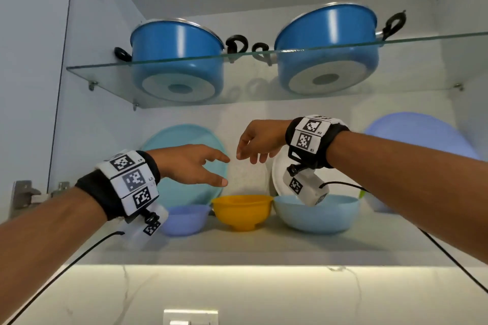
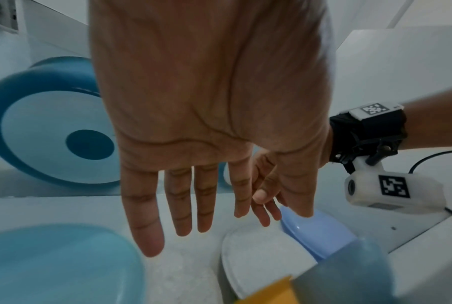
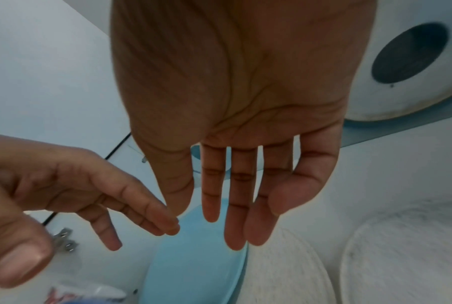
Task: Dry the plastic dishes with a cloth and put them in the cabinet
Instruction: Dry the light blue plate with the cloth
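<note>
Both hands are empty inside the cabinet (image 1: 87, 66), so a dish seems just put away; the next move likely means drawing back for another wet dish and the cloth, neither in view. On the lower shelf (image 1: 237, 245), left to right: a teal plate (image 1: 182, 137) propped upright, the left hand (image 1: 190, 166) with fingers spread, a lilac bowl (image 1: 184, 221), a yellow funnel (image 1: 241, 210), the right hand (image 1: 260, 141) relaxed and apart, a white plate (image 1: 278, 177), a light-blue bowl (image 1: 317, 215), a lilac plate (image 1: 422, 137). The bowls look empty.
</note>
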A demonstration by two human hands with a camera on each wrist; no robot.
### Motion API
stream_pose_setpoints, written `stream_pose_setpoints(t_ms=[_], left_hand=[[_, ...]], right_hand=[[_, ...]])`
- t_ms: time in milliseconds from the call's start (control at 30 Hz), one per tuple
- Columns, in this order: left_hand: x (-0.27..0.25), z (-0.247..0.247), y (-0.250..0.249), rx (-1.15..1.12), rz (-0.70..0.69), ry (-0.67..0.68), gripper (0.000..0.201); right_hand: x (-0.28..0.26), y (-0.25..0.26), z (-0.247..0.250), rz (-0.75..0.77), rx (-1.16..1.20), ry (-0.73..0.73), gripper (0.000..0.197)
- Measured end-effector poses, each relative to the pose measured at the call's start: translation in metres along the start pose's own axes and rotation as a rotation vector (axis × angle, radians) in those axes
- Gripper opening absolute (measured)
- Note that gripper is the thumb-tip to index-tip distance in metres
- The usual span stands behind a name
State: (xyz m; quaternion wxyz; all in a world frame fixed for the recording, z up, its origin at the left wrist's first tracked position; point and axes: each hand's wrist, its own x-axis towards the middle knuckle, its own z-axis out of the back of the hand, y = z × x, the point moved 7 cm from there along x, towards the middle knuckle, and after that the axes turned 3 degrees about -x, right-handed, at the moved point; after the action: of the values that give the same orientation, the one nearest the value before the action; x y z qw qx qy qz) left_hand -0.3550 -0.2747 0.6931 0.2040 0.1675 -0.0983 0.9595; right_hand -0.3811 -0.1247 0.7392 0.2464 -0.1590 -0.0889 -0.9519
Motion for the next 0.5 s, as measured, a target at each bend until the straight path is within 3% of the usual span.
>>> stream_pose_setpoints(t_ms=[233,367,500], left_hand=[[-0.049,-0.051,-0.069,-0.070,-0.166,0.030,0.058],[-0.073,-0.104,-0.100,-0.084,-0.164,0.057,0.056],[-0.100,-0.133,-0.109,-0.122,-0.187,-0.127,0.055]], right_hand=[[-0.101,-0.013,-0.033,0.042,-0.048,0.018,0.022],[-0.165,-0.030,-0.066,0.028,-0.198,-0.055,0.025],[-0.219,-0.052,-0.091,0.046,-0.255,-0.226,0.026]])
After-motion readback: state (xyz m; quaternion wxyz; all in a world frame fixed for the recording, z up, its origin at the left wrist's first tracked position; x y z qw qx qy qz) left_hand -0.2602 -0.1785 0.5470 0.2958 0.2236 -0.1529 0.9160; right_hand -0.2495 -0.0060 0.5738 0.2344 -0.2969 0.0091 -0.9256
